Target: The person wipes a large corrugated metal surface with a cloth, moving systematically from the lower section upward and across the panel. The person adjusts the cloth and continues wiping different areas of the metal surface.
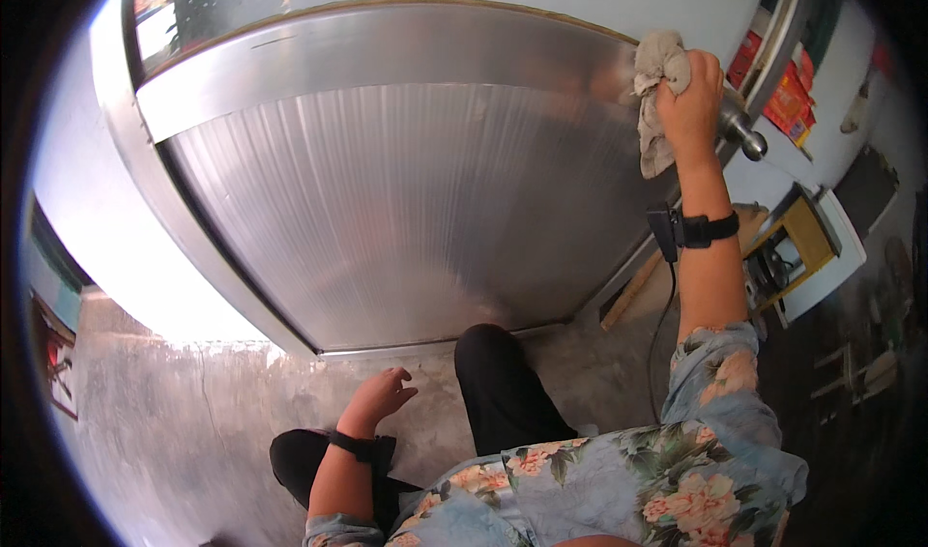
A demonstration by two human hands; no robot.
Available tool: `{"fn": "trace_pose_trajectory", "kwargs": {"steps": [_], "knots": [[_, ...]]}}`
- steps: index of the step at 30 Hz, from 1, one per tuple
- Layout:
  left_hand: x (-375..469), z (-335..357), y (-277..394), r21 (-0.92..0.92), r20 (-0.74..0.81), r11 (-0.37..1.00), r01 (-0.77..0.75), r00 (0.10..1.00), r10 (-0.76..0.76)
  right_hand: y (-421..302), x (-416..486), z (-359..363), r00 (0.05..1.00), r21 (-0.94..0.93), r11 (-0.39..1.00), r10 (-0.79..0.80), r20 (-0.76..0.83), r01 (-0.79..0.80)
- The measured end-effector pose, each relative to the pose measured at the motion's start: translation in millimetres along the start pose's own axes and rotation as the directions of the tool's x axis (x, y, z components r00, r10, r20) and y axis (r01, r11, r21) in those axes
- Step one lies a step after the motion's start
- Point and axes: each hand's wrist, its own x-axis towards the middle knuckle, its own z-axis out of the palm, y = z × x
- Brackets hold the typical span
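My right hand (692,105) grips a crumpled grey-beige cloth (656,152) and presses it on the right end of the metal rail (435,43) of a door. Just right of that hand a round metal door knob (752,145) sticks out. Below the rail spreads the door's ribbed, shiny metal panel (406,213). My left hand (384,395) hangs over the floor near my knees, fingers loosely bent and apart, touching nothing that I can see. Both wrists wear black straps.
A glass pane (232,10) sits above the rail. Red packets (790,101) are at the right, beyond the door frame. A yellow-framed item (808,239) and a wooden piece (631,293) stand below them. A black cable (663,337) runs down from my right wrist. The floor (159,409) is concrete.
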Motion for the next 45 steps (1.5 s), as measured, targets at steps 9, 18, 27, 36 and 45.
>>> {"fn": "trace_pose_trajectory", "kwargs": {"steps": [9,18,27,36,45], "knots": [[-13,6,-4,0.021,-0.082,0.997,-0.077,0.994,0.079,-140,31,4,0.978,0.129,0.974,-0.169,-0.122,0.185],[-44,-5,22,0.163,-0.042,0.987,-0.006,0.999,0.013,-253,68,-16,0.95,0.177,0.935,-0.294,-0.101,0.308],[-39,-10,21,0.183,-0.053,0.982,-0.037,0.997,0.047,-371,112,-15,0.913,0.18,0.898,-0.38,-0.144,0.402],[-6,-28,15,0.166,-0.078,0.986,-0.013,0.997,0.026,-453,144,26,0.862,0.257,0.823,-0.48,-0.159,0.506],[17,-47,16,0.168,-0.152,0.986,0.008,0.988,0.017,-511,162,22,0.856,0.322,0.793,-0.472,-0.212,0.517]]}}
